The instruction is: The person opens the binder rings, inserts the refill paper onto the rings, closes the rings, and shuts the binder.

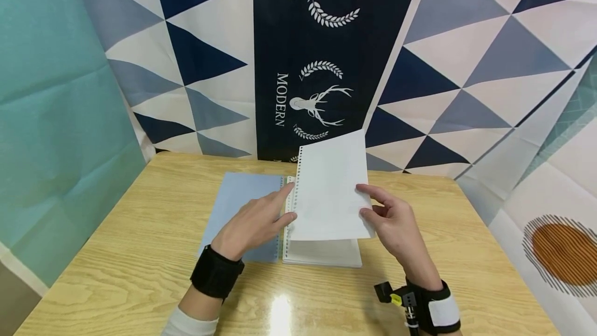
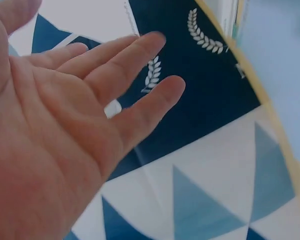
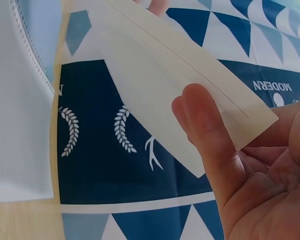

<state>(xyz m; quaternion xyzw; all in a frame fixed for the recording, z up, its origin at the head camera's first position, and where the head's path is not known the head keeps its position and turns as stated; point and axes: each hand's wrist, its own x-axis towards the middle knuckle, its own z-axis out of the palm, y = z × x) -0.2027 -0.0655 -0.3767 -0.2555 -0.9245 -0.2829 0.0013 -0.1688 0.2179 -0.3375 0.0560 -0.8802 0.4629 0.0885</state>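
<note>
A white sheet of loose-leaf paper point(image 1: 331, 191), with punched holes along its left edge, is raised and tilted above a stack of punched paper point(image 1: 322, 254). My right hand point(image 1: 394, 222) pinches the sheet by its right edge between thumb and fingers; in the right wrist view the sheet point(image 3: 155, 85) shows a ruled line. Beside the holed edge is my left hand point(image 1: 256, 222), its thumb and index finger at that edge; whether they touch it I cannot tell. The left wrist view shows the left palm point(image 2: 75, 110) with fingers spread. Left of the stack lies a blue notebook cover point(image 1: 244, 191).
The wooden table point(image 1: 140, 237) carries the notebook parts near its middle. A patterned cloth point(image 1: 210, 92) hangs behind the far edge, and a teal cloth point(image 1: 60, 118) hangs at the left. Each wrist wears a black strap point(image 1: 216, 272).
</note>
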